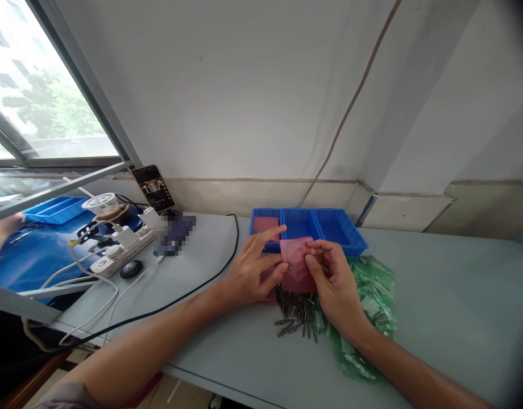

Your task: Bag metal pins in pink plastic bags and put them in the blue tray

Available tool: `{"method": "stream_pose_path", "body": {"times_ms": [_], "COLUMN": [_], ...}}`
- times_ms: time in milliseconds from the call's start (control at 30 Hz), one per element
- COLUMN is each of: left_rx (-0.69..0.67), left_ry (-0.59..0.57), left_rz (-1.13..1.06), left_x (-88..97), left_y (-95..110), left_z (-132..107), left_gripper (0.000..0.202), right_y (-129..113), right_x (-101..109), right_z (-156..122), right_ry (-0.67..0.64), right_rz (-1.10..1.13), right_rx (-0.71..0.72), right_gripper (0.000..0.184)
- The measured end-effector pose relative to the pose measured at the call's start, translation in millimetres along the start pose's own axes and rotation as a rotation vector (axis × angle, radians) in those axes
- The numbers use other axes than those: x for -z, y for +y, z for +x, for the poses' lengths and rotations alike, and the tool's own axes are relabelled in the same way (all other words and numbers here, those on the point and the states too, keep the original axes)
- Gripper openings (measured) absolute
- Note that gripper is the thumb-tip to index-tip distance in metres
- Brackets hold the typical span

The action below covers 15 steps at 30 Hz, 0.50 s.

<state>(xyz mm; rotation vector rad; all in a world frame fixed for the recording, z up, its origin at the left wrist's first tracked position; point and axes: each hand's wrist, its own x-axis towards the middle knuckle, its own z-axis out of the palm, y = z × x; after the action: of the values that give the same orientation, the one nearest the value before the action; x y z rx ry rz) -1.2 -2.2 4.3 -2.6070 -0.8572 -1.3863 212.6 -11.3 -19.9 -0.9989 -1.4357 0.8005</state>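
Both my hands hold a small pink plastic bag (pixel 296 262) above the grey table. My left hand (pixel 253 272) pinches its left edge with thumb and fingers, the index finger stretched out. My right hand (pixel 333 278) grips the bag's right upper edge with curled fingers. Just below the bag lies a pile of several small dark metal pins (pixel 296 317). Under and right of my right wrist is a heap of green plastic bags (pixel 372 295).
A blue three-compartment tray (pixel 342 230) stands behind the hands, pink bags in its left cell. At left are a propped phone (pixel 153 188), a white power strip (pixel 120 248), a black cable (pixel 189 295) and a cup. Another person's hand (pixel 3 226) shows at far left.
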Motion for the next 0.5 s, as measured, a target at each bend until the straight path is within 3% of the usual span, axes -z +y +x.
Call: {"method": "stream_pose_path", "body": {"times_ms": [267, 500], "left_rx": [0.005, 0.172], "left_ry": [0.001, -0.006], "left_rz": [-0.073, -0.210], "left_x": [-3.0, -5.0], "left_y": [-3.0, -2.4], "left_z": [0.4, 0.4], "left_gripper": [0.010, 0.014], "right_y": [1.9, -4.6], "right_x": [1.2, 0.2], "right_z": [-0.6, -0.6], "right_ry": [0.020, 0.018], "right_rz": [-0.036, -0.031], "right_rx": [0.036, 0.050], "right_gripper": [0.027, 0.029]}}
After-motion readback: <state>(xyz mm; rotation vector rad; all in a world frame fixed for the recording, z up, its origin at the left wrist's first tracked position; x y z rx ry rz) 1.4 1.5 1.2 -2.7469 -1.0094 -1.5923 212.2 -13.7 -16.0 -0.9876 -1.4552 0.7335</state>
